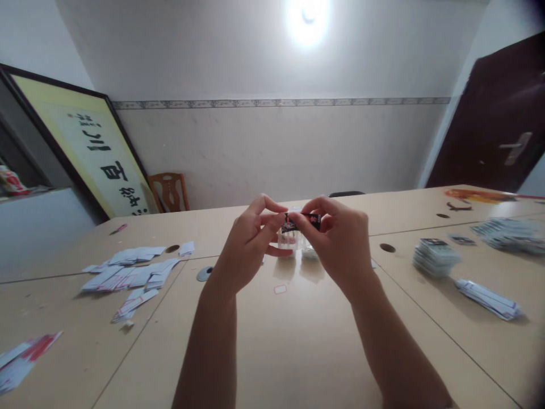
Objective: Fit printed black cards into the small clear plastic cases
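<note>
My left hand (249,241) and my right hand (338,244) are raised above the beige table (298,341), fingertips meeting. Between them they pinch a small dark card or packet (302,221) with red and white print. My left thumb and forefinger hold its left end, my right fingers its right end. Behind the hands, partly hidden, stand small clear containers (293,243) on the table. A tiny white sticker (280,289) lies on the table below the hands.
A scatter of white slips (131,275) lies at the left, more slips (21,358) at the near left edge. Stacks of cards (434,257) and a fanned stack (489,298) sit at the right. Cable holes (387,247) mark the tabletop. A wooden chair (169,192) and framed calligraphy (97,153) stand behind.
</note>
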A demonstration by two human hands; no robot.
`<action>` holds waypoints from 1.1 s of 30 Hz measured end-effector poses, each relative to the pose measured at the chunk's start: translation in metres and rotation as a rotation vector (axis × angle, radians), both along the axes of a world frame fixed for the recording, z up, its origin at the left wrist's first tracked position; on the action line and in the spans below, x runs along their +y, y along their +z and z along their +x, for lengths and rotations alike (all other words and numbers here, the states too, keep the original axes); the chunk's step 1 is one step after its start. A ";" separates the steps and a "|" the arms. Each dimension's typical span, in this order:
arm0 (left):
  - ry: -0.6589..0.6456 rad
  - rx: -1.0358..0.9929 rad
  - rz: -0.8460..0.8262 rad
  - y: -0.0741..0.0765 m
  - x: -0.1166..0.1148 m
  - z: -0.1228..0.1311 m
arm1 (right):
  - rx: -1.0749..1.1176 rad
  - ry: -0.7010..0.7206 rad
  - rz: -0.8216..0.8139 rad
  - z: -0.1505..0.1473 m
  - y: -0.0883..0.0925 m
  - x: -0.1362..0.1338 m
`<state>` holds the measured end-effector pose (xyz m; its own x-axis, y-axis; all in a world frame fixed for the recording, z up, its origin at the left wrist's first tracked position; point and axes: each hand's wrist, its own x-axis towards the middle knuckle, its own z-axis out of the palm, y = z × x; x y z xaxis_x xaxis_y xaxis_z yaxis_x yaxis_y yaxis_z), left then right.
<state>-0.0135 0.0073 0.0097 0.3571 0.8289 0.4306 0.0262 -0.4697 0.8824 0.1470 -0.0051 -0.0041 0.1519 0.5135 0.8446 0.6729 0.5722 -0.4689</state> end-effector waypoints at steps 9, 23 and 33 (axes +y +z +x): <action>-0.015 -0.014 -0.014 0.000 0.000 0.002 | -0.023 -0.096 0.013 -0.003 -0.001 -0.001; -0.022 -0.071 -0.022 0.002 -0.002 -0.003 | 0.184 0.163 -0.099 0.013 0.005 -0.006; -0.072 -0.110 -0.056 0.005 -0.006 -0.004 | 0.247 0.334 -0.242 0.024 0.011 -0.009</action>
